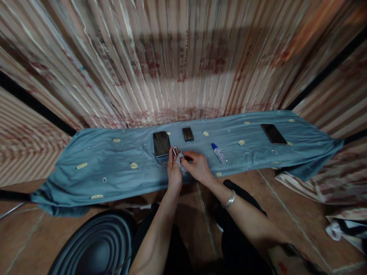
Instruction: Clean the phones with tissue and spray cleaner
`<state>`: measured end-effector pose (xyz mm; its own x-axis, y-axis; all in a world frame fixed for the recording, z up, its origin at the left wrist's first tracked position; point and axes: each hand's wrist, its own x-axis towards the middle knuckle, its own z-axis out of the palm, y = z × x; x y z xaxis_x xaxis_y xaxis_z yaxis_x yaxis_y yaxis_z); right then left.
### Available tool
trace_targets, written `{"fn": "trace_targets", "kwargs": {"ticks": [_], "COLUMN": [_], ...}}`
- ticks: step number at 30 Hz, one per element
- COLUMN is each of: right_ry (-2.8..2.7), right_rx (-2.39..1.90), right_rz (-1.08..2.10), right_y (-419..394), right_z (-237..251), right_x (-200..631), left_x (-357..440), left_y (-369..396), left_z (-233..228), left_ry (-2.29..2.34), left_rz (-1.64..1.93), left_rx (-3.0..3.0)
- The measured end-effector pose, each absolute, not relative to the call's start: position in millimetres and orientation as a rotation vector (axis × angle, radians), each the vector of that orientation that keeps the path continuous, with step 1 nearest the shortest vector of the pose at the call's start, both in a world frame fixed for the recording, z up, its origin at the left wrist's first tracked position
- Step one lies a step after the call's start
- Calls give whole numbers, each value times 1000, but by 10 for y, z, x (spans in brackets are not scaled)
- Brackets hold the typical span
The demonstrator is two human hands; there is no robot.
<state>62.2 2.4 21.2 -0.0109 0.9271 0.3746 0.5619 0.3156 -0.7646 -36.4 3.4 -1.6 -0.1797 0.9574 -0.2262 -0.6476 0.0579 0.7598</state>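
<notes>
Hands: left hand [174, 172] grips small device [176, 151]; right hand [196, 167] pinches cloth [181, 160].

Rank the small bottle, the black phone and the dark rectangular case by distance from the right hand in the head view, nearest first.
From the right hand:
1. Small bottle, just to its right.
2. Dark rectangular case, up-left, beyond the left hand.
3. Black phone, far right on the cloth.

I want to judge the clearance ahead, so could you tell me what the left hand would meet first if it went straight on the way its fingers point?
Probably the dark rectangular case lying just beyond the left hand, though depth is unclear.
</notes>
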Motion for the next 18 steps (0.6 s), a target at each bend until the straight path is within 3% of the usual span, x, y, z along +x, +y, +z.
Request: {"fn": "trace_targets", "kwargs": {"ticks": [18], "right_ry": [-1467], "right_rx": [-1371], "right_rz": [622], "right_y": [108], "right_z": [128], "right_x": [902], "left_x": [-205], "left_y": [-2], "left_z": [19], "left_ry": [1042], "left_rz": [1460], "left_rx": [683]}}
